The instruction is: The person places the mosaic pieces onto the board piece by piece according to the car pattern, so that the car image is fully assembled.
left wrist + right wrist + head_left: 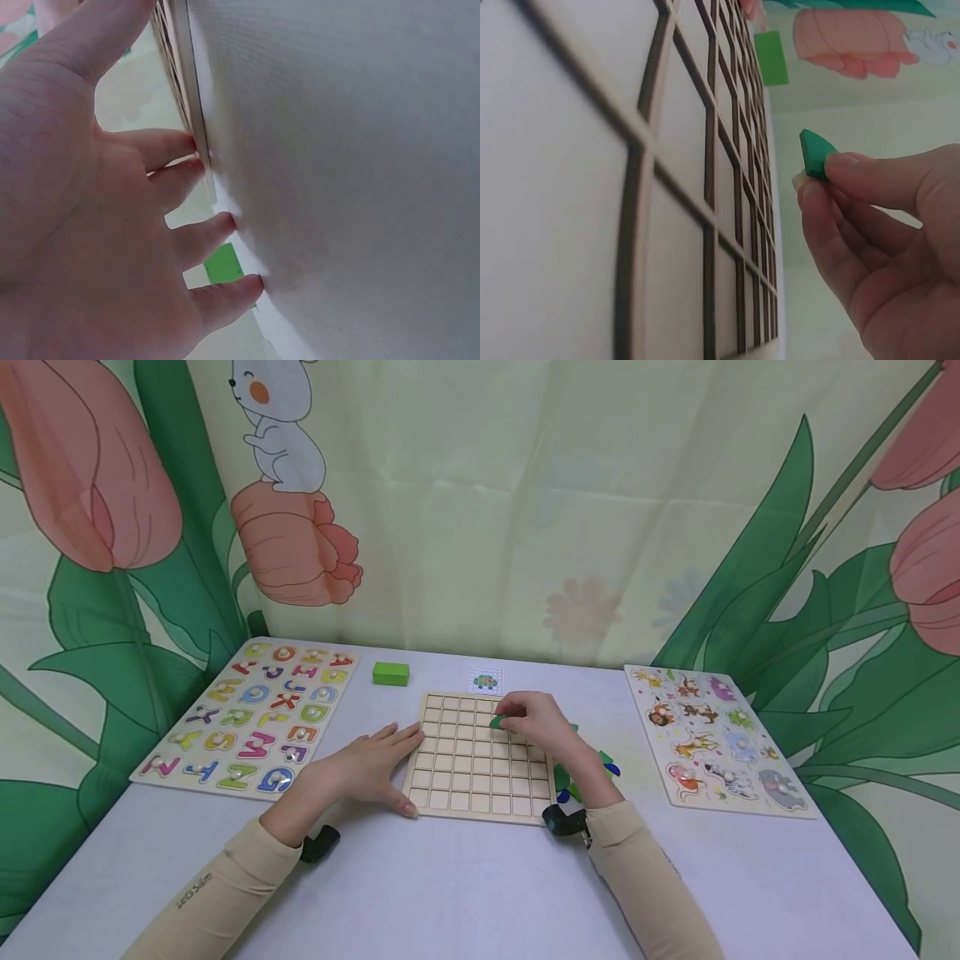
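Observation:
My right hand (538,722) pinches a dark green piece (819,154) with one curved side between thumb and fingertips, over the upper right part of a wooden grid board (457,760). In the right wrist view the piece is held apart from the grid's ridges. My left hand (371,770) lies with spread, straight fingers (225,300) at the board's left edge, fingertips down on the white cloth and board side. Partly hidden under the right forearm, several green and blue pieces (573,789) lie to the right of the board.
Behind the board lies a small pattern card (486,680) with a coloured figure on a grid. A bright green block (391,674) sits to its left. An alphabet puzzle board (247,718) is at the left, an animal puzzle board (716,739) at the right. A printed curtain (480,527) hangs behind.

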### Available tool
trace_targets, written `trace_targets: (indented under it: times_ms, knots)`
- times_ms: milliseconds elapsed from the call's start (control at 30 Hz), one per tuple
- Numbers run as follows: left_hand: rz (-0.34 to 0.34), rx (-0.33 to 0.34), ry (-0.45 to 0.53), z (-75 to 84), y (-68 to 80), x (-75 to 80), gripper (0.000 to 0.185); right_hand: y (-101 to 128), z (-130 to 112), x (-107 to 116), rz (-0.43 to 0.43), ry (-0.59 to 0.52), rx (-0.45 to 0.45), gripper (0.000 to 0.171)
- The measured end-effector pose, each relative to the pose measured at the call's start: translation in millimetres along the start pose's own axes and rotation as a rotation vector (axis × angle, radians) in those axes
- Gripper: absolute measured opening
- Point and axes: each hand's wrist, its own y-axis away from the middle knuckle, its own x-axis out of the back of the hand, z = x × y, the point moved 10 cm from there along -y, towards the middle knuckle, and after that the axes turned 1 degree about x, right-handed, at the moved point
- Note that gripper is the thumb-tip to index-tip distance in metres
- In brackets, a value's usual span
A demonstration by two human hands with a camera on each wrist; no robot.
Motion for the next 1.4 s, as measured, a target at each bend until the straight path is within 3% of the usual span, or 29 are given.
trace_targets:
  times_ms: [433, 633, 1133, 1400]
  knots:
    - [-0.01, 0.004, -0.002, 1.4, -1.2, -2.1, 0.12, -18, -13, -31, -0.032, -0.003, 0.016, 0.008]
    - [-0.006, 0.01, -0.004, -0.4, 0.0, -2.0, 0.121, -24, -19, -42, -0.034, 0.05, 0.021, 0.006]
    - [-0.002, -0.004, -0.009, -0.1, 0.6, -0.8, 0.121, -26, -24, -51, -0.051, 0.139, 0.065, 0.006]
    - [-0.003, 0.001, -0.004, 0.1, 0.9, -0.8, 0.12, -26, -21, -52, -0.051, 0.205, 0.037, 0.011]
